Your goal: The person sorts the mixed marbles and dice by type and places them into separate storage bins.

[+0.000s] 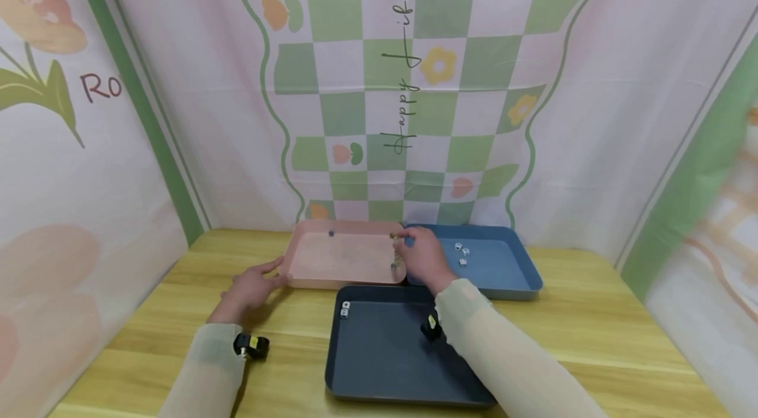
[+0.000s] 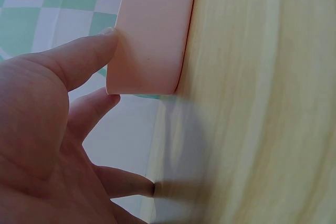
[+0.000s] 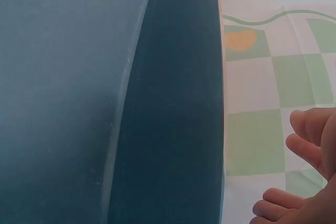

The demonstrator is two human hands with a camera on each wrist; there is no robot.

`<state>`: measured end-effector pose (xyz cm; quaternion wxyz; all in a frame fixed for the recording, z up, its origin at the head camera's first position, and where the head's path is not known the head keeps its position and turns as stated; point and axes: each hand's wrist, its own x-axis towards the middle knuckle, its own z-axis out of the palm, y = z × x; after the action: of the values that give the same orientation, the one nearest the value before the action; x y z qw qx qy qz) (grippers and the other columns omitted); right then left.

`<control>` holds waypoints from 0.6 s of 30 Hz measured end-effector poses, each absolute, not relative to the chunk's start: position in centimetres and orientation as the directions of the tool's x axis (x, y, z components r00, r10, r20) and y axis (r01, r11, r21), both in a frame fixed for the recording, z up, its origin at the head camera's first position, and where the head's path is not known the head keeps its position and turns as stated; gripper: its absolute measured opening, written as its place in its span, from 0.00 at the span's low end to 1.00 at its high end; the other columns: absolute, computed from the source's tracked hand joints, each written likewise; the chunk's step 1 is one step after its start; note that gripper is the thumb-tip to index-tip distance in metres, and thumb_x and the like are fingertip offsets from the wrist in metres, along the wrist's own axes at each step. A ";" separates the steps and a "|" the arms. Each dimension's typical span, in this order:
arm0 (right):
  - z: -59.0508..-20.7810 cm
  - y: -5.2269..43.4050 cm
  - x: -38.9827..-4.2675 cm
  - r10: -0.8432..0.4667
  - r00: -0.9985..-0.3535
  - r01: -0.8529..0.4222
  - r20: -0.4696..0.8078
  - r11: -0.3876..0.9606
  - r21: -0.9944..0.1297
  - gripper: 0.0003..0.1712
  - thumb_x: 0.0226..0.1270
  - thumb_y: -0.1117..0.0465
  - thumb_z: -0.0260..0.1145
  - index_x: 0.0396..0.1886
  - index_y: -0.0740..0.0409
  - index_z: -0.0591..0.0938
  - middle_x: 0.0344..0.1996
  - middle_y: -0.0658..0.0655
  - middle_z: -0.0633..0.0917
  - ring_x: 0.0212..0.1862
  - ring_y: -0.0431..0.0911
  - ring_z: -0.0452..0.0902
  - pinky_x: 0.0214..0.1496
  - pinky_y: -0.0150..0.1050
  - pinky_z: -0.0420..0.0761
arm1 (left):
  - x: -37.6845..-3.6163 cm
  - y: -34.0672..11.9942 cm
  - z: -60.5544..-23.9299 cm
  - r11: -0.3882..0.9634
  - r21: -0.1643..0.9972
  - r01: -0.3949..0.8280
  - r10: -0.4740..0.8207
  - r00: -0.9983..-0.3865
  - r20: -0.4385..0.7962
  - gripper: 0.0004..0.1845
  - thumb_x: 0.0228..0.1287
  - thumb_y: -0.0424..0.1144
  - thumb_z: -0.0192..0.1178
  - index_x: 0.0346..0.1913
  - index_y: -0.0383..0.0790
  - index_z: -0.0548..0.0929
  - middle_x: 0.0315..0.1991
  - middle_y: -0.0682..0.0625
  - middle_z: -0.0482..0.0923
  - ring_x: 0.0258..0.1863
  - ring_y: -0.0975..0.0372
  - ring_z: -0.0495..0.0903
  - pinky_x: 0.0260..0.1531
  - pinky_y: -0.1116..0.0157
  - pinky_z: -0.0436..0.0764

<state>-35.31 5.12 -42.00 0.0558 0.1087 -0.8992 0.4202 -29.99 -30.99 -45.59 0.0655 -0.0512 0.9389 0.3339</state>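
Observation:
At the left end of the pink tray point(image 1: 343, 282), my left hand point(image 1: 250, 289) touches the near corner with thumb and index finger; the other fingers are spread beside it. In the left wrist view, the thumb's fingertip point(image 2: 109, 31) rests at the tray's rim. My right hand point(image 1: 423, 257) reaches over the pink tray's right end, fingertips right at a small yellowish piece point(image 1: 393, 235). Other small pieces line that end, partly hidden by the hand, among them a dark die point(image 1: 393, 267). In the right wrist view, nothing shows between the right hand's point(image 3: 310, 166) fingers.
A blue tray point(image 1: 509, 273) holding several white dice point(image 1: 463, 262) adjoins the pink tray. The dark tray point(image 1: 385, 359) in front has two white dice point(image 1: 345, 309) in its far left corner, and the right forearm crosses over it. One dark die point(image 1: 331, 233) lies at the pink tray's far side.

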 end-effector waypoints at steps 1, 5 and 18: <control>-41.9 5.2 -35.3 -0.145 -0.971 -0.239 0.191 0.627 -0.741 0.19 0.76 0.57 0.60 0.60 0.61 0.81 0.65 0.64 0.74 0.63 0.57 0.71 0.50 0.50 0.75 | -30.0 -31.0 -45.6 0.771 0.621 -0.140 -0.053 -0.986 -0.157 0.37 0.69 0.66 0.53 0.76 0.59 0.63 0.74 0.35 0.57 0.66 0.20 0.33 0.48 0.19 0.30; -41.7 5.3 -35.2 -0.127 -0.979 -0.205 0.161 0.636 -0.744 0.20 0.76 0.55 0.60 0.61 0.59 0.81 0.68 0.63 0.71 0.69 0.59 0.64 0.56 0.54 0.74 | -29.9 -30.9 -45.6 0.773 0.619 -0.139 -0.050 -0.986 -0.159 0.37 0.69 0.67 0.53 0.77 0.60 0.63 0.74 0.36 0.57 0.66 0.20 0.34 0.48 0.19 0.29; -41.9 5.5 -34.9 -0.102 -0.990 -0.141 0.099 0.616 -0.775 0.21 0.76 0.52 0.59 0.62 0.56 0.79 0.70 0.61 0.68 0.35 0.51 0.77 0.30 0.46 0.75 | -30.0 -31.0 -45.6 0.779 0.613 -0.134 -0.046 -0.986 -0.158 0.38 0.68 0.68 0.52 0.77 0.59 0.63 0.74 0.35 0.57 0.66 0.20 0.34 0.47 0.18 0.30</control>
<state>-34.92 5.53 -41.87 0.0226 0.0674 -0.8987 0.4327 -29.99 -30.96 -45.63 0.0670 -0.0478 0.9407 0.3292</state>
